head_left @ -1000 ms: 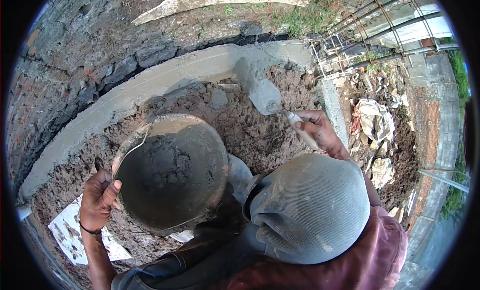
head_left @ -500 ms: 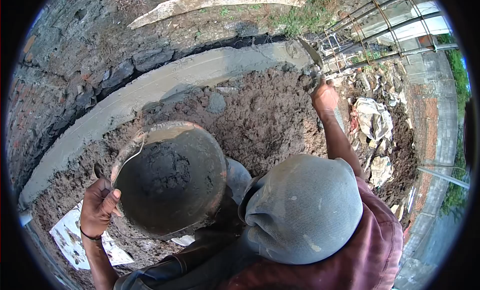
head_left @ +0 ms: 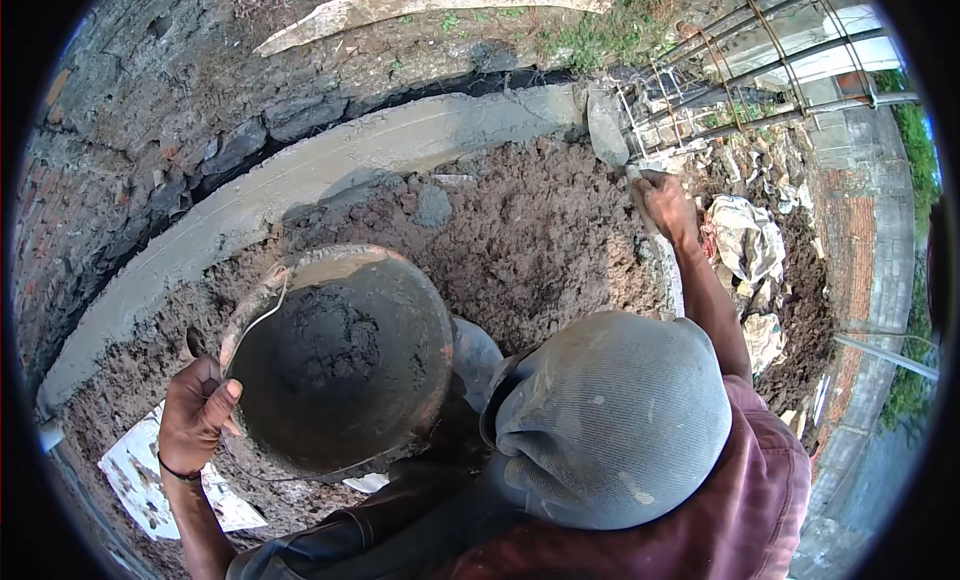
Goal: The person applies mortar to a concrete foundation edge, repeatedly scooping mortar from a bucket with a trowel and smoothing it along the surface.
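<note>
My left hand (head_left: 197, 417) is closed on the rim of a round bucket (head_left: 415, 300), tilted so that its inside shows. Wet grey mortar (head_left: 345, 340) lies at the bottom of it, and a thin wire handle hangs over the near rim. In my right hand (head_left: 668, 210) is a trowel (head_left: 606, 130), its blade flat against the end of the grey mortar strip (head_left: 400, 140) beside the steel bars. The trowel's handle is mostly hidden by my fingers.
Steel rebar (head_left: 790, 55) juts in at the upper right. A rough stone and brick wall (head_left: 130, 130) runs behind the strip. Loose dirt (head_left: 540, 230) fills the middle, with a crumpled white sack (head_left: 745, 240) at right. A grey cap (head_left: 610, 420) covers the lower centre.
My right hand has moved slightly down and to the right, and the trowel blade has turned from edge-on to showing its flat face. The left hand and bucket have stayed nearly still.
</note>
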The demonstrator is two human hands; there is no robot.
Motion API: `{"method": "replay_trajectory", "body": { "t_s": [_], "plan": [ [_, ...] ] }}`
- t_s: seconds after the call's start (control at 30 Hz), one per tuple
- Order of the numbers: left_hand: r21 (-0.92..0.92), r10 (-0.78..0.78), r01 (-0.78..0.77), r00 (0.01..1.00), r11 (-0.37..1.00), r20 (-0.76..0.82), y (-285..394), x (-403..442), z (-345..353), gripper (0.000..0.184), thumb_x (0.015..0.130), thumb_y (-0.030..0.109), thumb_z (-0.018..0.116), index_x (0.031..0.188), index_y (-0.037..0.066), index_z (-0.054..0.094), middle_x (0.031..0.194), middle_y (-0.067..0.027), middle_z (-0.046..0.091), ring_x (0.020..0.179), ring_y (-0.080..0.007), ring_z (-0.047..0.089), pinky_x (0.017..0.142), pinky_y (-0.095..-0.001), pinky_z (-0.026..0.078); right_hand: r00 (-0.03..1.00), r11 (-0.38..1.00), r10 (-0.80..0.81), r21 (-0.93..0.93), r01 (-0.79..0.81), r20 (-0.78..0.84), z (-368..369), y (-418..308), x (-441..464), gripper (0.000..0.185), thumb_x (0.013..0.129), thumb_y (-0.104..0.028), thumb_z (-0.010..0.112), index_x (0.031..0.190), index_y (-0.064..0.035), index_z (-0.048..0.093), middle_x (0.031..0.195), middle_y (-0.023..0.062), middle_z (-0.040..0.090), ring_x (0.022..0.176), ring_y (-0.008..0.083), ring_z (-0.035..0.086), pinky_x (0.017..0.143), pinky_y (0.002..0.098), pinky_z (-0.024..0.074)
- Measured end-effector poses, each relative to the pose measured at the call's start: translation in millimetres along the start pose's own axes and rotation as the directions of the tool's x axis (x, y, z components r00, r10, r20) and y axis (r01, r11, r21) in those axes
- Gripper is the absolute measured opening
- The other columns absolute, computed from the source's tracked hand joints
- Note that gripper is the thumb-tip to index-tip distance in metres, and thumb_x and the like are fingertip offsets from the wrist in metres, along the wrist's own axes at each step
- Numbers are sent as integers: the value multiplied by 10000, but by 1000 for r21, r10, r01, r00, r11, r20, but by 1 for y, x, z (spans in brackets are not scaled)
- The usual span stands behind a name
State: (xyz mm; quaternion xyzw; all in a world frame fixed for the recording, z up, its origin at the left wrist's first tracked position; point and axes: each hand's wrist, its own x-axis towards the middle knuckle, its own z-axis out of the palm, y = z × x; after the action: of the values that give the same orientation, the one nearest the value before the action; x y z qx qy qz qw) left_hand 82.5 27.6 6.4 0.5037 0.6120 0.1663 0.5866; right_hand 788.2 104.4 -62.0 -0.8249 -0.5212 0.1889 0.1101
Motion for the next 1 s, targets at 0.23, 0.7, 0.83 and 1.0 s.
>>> {"method": "replay_trajectory", "body": {
  "t_s": [0.23, 0.7, 0.83, 1.0],
  "plan": [
    [-26, -5, 5, 1000, 1000, -26, 2, -6, 2, 545, 916, 530, 764, 838, 39, 539, 691, 28, 458, 557, -65, 509, 458, -245, 513, 999, 984, 27, 179, -21, -29, 15, 29, 31, 519, 1003, -421, 620, 1154, 75, 630, 844, 146, 686, 729, 222, 658, 664, 373, 533],
    [-16, 6, -7, 1000, 1000, -19, -1, -3, 1, 561, 912, 540, 763, 796, 56, 505, 662, 24, 448, 520, -64, 510, 443, -243, 504, 994, 969, -60, 234, 79, -88, 21, 29, 36, 332, 1001, -237, 607, 1006, 80, 705, 732, 109, 673, 571, 194, 655, 507, 322, 513],
    [-20, 3, -4, 1000, 1000, -22, -3, -5, 1, 553, 912, 533, 766, 805, 51, 516, 666, 22, 455, 527, -63, 511, 446, -244, 508, 908, 905, -347, 170, 389, -235, 57, 86, 60, 330, 1010, -242, 601, 904, 59, 681, 675, 96, 649, 497, 195, 617, 478, 324, 497],
    [-27, -4, 3, 1000, 1000, -22, -1, -4, 0, 553, 910, 528, 769, 808, 46, 518, 673, 21, 457, 528, -66, 508, 449, -243, 511, 922, 828, -377, 412, 380, -92, 56, 120, 85, 280, 1010, -123, 510, 1215, 65, 542, 854, 121, 671, 512, 201, 626, 367, 326, 450]
  ]
}}
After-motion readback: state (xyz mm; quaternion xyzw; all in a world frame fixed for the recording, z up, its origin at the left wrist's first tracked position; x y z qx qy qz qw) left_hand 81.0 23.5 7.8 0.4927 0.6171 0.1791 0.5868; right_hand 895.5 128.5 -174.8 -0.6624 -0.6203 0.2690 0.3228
